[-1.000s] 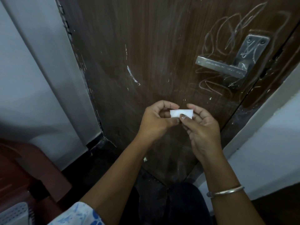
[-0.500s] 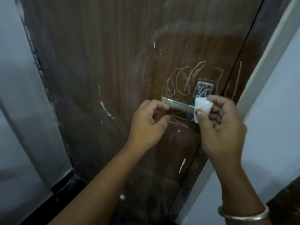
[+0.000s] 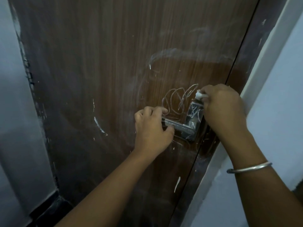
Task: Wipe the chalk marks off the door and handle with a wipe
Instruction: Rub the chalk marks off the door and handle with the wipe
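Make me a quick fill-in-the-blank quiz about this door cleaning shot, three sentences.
1. The left hand grips the metal lever of the door ____.
2. The right hand pinches a white ____ at the top of the handle plate.
3. The silver bangle sits on the ____ wrist.
Missing words: handle; wipe; right.

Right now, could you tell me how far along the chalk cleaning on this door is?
Barely begun. Done: only a hazy smear on the door looks wiped. In hand: the right hand holds the wipe at the top of the handle plate while the left hand grips the lever. Left: scribbles beside the plate, chalk on it, a lower streak.
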Demonstrator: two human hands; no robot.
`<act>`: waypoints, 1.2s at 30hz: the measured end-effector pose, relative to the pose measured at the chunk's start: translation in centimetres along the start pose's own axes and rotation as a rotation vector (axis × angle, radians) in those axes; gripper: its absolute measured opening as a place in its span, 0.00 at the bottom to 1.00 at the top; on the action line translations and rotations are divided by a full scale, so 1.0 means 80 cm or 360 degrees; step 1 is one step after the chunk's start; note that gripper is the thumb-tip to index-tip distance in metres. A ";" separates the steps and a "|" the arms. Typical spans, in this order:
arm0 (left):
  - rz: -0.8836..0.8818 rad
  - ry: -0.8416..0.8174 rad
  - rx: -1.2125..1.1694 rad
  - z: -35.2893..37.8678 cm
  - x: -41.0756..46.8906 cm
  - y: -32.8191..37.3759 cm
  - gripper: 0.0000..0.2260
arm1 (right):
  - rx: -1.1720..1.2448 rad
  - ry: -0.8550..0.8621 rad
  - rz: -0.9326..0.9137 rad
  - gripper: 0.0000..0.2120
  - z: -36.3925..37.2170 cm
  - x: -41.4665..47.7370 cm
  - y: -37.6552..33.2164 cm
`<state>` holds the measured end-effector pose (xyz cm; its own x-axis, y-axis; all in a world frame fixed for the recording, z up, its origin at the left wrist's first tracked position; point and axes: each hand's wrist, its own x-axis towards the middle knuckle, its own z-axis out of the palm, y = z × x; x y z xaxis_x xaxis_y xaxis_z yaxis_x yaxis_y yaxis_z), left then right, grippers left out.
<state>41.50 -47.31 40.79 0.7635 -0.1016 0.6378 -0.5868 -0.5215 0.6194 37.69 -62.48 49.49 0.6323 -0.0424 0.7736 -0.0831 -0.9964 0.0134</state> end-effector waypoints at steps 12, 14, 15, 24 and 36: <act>-0.0070 -0.0088 0.0059 0.007 -0.003 -0.002 0.25 | -0.0139 -0.0201 -0.0093 0.13 0.011 0.005 0.000; -0.0067 -0.0077 0.0040 0.008 -0.003 -0.003 0.24 | -0.0052 -0.0178 0.0002 0.16 0.009 0.004 0.002; -0.0072 -0.0063 0.0023 0.009 -0.004 -0.002 0.24 | -0.0025 -0.0163 0.0030 0.16 0.010 0.004 0.001; -0.0003 -0.0168 0.0069 -0.001 -0.005 -0.010 0.26 | -0.0227 -0.0225 -0.0065 0.12 0.007 0.002 -0.013; -0.0037 -0.0284 0.0000 -0.013 0.000 -0.012 0.24 | -0.0315 -0.0225 -0.0060 0.09 0.013 0.000 -0.012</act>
<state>41.79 -45.99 40.69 0.8128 -0.2383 0.5316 -0.5682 -0.5255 0.6332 38.59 -61.63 48.79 0.7382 -0.0289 0.6740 -0.1978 -0.9644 0.1753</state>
